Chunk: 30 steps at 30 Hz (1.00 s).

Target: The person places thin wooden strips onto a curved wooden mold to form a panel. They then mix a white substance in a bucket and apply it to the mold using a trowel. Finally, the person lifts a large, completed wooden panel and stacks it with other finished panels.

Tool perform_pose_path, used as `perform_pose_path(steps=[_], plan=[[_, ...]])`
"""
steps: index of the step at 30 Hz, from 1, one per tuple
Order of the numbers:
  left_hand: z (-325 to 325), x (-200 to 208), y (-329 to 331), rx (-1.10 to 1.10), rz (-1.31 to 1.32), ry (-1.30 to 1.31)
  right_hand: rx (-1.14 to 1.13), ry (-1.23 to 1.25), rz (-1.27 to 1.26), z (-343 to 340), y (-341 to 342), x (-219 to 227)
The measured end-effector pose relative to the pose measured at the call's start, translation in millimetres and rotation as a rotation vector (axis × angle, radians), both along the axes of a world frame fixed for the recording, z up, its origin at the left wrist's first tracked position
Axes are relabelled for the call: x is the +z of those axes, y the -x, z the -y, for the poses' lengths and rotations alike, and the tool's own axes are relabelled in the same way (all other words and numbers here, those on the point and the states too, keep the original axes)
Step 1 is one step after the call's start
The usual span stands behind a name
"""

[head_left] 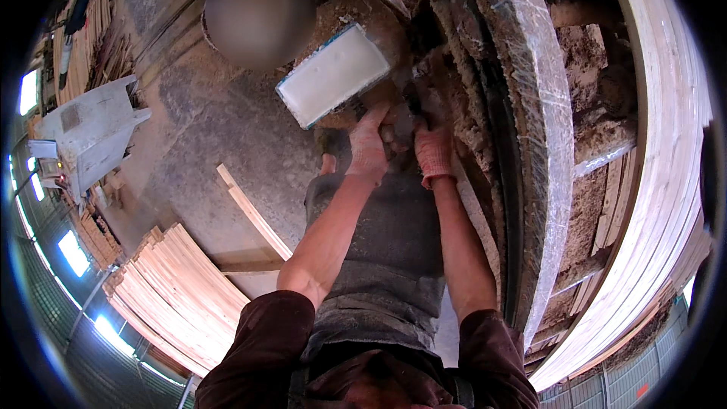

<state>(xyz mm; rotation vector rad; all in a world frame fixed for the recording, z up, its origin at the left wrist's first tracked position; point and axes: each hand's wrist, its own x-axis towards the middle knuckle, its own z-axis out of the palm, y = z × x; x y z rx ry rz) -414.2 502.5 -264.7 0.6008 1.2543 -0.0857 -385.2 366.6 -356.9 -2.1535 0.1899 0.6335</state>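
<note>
A white rectangular tray point(333, 74) with a blue-green rim sits tilted on a sawdust-caked machine top. My left hand point(369, 144), in a worn pinkish glove, reaches up to the tray's near corner, and its fingers close on the edge there. Close beside it, my right hand point(433, 153), also gloved, has its fingers curled against a dark, dusty part just right of the tray. What the right hand grips is hidden by dust and shadow. Both forearms rise from the lower edge over my dark apron.
Another person stands on the far side of the tray. A curved, dust-covered machine frame point(534, 129) runs down the right, with long pale boards point(666, 151) beyond. Stacked thin wood strips point(174, 295), a loose plank point(254, 216) and a grey metal box point(95, 132) lie at left.
</note>
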Motion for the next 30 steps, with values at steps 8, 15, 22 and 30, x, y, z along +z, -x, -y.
perform_pose_path(steps=[8,15,22,30], plan=[[-6,15,-1,-0.028,-0.002,0.017,0.047,0.094,-0.096,-7,-5,21],[-23,-7,38,-0.283,0.248,-0.147,0.122,0.269,-0.087,-9,-9,24],[-88,10,127,-0.398,0.119,-0.025,0.039,0.168,-0.001,-7,-4,137],[-195,6,254,-0.366,-0.224,-0.043,-0.315,-0.302,-0.035,-14,75,248]])
